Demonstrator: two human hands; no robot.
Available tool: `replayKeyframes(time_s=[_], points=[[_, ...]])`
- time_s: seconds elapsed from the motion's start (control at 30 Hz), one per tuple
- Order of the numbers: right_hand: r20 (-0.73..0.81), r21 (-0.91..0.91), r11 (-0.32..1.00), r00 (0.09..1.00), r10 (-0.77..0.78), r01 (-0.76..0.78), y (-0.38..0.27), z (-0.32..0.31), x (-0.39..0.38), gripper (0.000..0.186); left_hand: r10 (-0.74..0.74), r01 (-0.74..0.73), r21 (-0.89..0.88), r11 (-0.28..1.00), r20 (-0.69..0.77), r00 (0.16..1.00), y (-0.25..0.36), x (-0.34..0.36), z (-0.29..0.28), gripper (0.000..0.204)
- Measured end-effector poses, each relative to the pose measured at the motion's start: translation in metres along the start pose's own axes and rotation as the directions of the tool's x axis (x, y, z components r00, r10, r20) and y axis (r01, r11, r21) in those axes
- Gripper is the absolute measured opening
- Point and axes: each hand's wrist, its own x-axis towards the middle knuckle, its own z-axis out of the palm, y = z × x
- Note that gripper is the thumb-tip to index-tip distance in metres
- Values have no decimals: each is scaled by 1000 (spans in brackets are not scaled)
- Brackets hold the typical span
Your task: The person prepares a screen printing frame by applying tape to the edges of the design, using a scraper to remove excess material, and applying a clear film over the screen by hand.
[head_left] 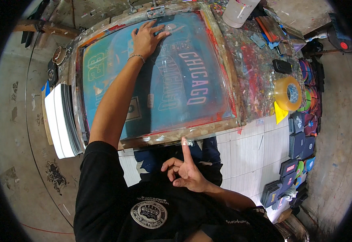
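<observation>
A wood-framed printing screen (213,105) with blue-green mesh lies in front of me on a paint-stained table. Pale lettering and outlined designs show in the mesh. My left hand (147,40) rests on its far part, fingers spread, holding nothing. At the near edge of the frame is my right hand (187,172), index finger stretched out and the other fingers loosely bent. A small shiny piece of clear tape (187,141) is at that fingertip, against or just by the wood; whether it sticks to the finger or the frame I cannot tell.
A metal hinge clamp (155,12) sits at the screen's far edge. Left of it stands a stack of white sheets (60,121). On the right are a tape roll (287,93), a black case (282,66) and a pale container (238,12). Stacked printed pieces (287,169) line the right wall.
</observation>
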Motion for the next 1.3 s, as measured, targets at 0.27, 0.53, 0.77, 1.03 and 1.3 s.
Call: replayKeyframes(time_s=[0.27,0.53,0.77,1.03,1.3], points=[[10,-9,1000,1000,-13,13,0,0,1,127,-12,12,30,999,1,1000,-1,3,-1,60],[39,-39,997,997,-66,68,5,-3,1,124,-32,32,8,999,26,999,3,7,-7,61],[6,15,1000,1000,-11,11,-5,5,1,129,-102,103,-51,993,14,995,-2,13,-8,83],[-10,-2,1000,999,-30,30,-10,8,4,129,-85,85,-59,995,5,996,0,12,-8,91],[2,-52,996,997,-73,73,-8,6,6,129,-83,82,-61,995,-14,996,-7,11,-1,89]])
